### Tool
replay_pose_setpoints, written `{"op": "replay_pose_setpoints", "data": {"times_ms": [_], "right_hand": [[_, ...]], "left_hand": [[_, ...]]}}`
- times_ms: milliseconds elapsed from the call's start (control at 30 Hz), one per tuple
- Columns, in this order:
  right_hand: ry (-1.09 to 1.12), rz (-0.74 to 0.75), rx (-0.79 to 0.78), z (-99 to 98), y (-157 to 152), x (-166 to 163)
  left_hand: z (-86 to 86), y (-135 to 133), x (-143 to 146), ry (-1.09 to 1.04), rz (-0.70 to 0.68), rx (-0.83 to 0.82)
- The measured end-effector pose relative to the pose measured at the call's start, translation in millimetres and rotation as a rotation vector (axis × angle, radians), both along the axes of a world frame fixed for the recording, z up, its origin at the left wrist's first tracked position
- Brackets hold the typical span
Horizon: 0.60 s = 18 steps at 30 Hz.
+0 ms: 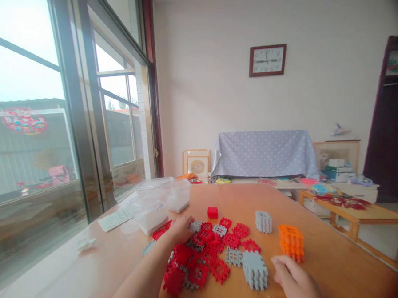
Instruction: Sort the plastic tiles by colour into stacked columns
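My left hand (180, 228) reaches over a loose pile of red interlocking plastic tiles (210, 254) with notched edges, some grey ones mixed in. Its fingers are closed at a grey tile (195, 226) on the pile's far left side; the fingertips are partly hidden. On the right, my right hand (294, 278) is closed, thumb against the curled fingers, and nothing shows in it. Just left of it stands a stack of grey tiles (255, 270), with a single grey tile (234, 256) beside that. Beyond the right hand is an orange tile stack (291, 243).
Farther back on the wooden table (236, 195) stand a light grey stack (263, 222) and a small red stack (212, 212). Clear plastic containers (155, 191), a printed paper (115, 219) and a small wrapper (86, 244) lie at left by the window. A low bench (375, 214) is at right.
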State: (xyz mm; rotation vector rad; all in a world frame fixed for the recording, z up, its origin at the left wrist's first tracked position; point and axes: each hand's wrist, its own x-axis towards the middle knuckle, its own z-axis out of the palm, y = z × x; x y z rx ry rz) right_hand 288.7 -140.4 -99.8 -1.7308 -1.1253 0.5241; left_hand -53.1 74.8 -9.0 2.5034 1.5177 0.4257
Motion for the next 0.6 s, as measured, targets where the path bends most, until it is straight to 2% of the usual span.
{"op": "replay_pose_setpoints", "data": {"times_ms": [267,467,600], "right_hand": [[-0.009,0.012,0.006,1.6,-2.6,-2.2],[-0.013,-0.009,0.031,8.0,-4.7,-7.1],[-0.030,-0.010,0.038,14.7,-7.8,-11.8]], "left_hand": [[14.0,-23.2,1.1,-0.183,-0.047,0.152],[20.2,-63.9,19.2,-0.414,-0.221,0.259],[26.5,-95.5,32.7,-0.519,-0.309,0.223]]}}
